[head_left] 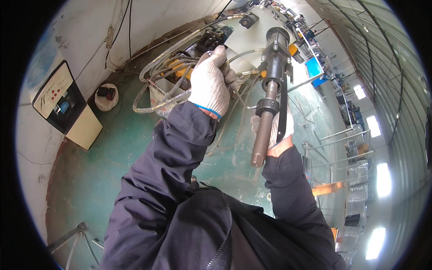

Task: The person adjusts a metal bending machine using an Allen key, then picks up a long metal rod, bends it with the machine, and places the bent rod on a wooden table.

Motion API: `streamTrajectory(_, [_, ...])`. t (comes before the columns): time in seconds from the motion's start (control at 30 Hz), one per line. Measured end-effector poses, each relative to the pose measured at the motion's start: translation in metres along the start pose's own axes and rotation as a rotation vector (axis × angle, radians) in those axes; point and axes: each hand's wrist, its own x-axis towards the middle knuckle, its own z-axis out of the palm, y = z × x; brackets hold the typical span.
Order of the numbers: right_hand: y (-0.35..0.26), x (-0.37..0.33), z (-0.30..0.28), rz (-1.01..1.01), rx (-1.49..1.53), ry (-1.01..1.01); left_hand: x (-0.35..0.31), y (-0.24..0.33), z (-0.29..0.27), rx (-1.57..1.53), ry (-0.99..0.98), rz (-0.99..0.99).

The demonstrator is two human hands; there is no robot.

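Observation:
My left hand (209,83), in a white knit glove with a blue cuff edge, is closed around a thin L-shaped hex key (240,100). The key's bent end meets the side of a black collar (268,106) on a steel shaft (263,139). That shaft runs out of a black cylinder-like machine body (275,67), and a flat black bar (283,105) lies alongside it. Behind the shaft and bar, my gloved right hand (288,125) wraps round from below; its fingertips show on the shaft's left side, while most of its grip is hidden.
Looped hydraulic hoses (155,76) hang beyond my left hand, near a pale machine housing (254,33). A control cabinet (63,101) and a white bucket (106,97) stand by the left wall. Metal racks (337,155) line the right, above a green floor (112,148).

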Motion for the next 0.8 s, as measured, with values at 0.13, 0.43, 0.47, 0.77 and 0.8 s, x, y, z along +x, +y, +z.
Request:
streamTrajectory(0.13, [0.0,0.005,-0.004,0.01,-0.079,0.027,-0.048,-0.008,-0.02,0.022,-0.026,0.169])
streamTrajectory(0.43, [0.003,0.0,-0.001,-0.038,-0.07,-0.055,-0.212,-0.029,-0.01,1.226,-0.639,0.587])
streamTrajectory(0.47, [0.005,0.002,0.0,-0.011,0.026,-0.054,-0.204,-0.031,-0.015,1.144,-0.434,0.514])
streamTrajectory(0.77, [0.009,-0.004,0.003,-0.042,0.064,-0.078,-0.14,-0.01,-0.034,0.953,-0.006,0.166])
streamTrajectory(0.8, [0.013,-0.005,0.006,-0.102,-0.002,0.012,-0.13,-0.006,-0.026,0.987,-0.038,0.283])
